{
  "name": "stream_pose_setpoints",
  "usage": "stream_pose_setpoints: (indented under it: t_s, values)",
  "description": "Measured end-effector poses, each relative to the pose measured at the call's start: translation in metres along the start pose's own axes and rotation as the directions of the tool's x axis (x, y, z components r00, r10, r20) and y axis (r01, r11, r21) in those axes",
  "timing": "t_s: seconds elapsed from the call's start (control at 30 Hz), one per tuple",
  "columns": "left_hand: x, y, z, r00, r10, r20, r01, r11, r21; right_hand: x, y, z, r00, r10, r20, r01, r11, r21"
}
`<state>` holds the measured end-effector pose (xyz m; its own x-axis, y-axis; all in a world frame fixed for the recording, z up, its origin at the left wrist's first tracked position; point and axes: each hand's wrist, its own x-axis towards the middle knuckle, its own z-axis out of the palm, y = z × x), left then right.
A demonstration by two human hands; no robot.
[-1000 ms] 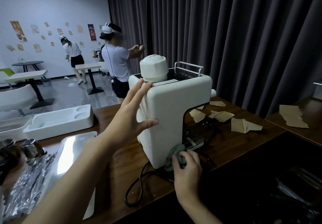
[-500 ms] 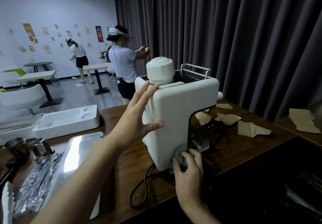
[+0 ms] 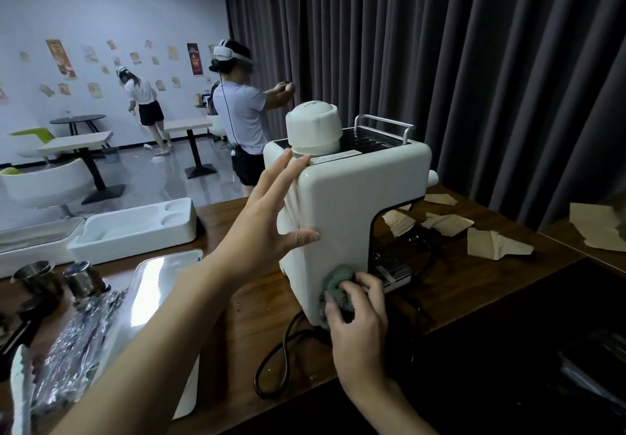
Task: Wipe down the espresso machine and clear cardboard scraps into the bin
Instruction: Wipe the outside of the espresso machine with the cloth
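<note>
Here the left hand lies flat, fingers released, against the white espresso machine on the bench. The right hand presses a grey cloth, grasped in its fingers, low on the machine's front edge. Cardboard scraps lie behind.

The boxy white espresso machine is smooth, glossy plastic, with a polished bent metal rail on top. The crumpled grey-green cloth looks soft and nubbly. The torn brown cardboard scraps are matt. The dark brown wooden table shows grain and a low sheen.

The left hand and right hand are bare, as are both slender forearms; nails trimmed short.
</note>
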<state>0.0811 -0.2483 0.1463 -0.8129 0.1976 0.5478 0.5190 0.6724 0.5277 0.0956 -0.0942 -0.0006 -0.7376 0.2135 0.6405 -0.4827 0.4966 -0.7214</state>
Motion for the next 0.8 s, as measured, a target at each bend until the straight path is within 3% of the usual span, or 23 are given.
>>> stream_pose_setpoints:
  t_s: [0.17,0.43,0.67,0.8]
  values:
    - [0.0,-0.001,-0.003,0.999,0.004,0.039,-0.004,1.0,0.009,0.028,0.005,-0.009,0.994,0.064,-0.085,-0.065,0.998,-0.005]
    - [0.0,0.001,-0.005,0.997,-0.018,0.073,0.019,1.0,-0.009,0.011,-0.013,-0.003,0.984,-0.171,0.058,0.172,0.985,-0.019]
    - [0.002,0.001,-0.005,0.997,-0.025,0.069,0.024,1.0,0.013,0.049,-0.012,-0.019,0.998,-0.006,-0.06,0.005,1.0,-0.009]
    - [0.002,0.0,-0.004,0.999,-0.011,0.048,0.01,1.0,0.023,0.036,-0.028,-0.01,0.988,-0.153,-0.021,0.152,0.988,-0.036]
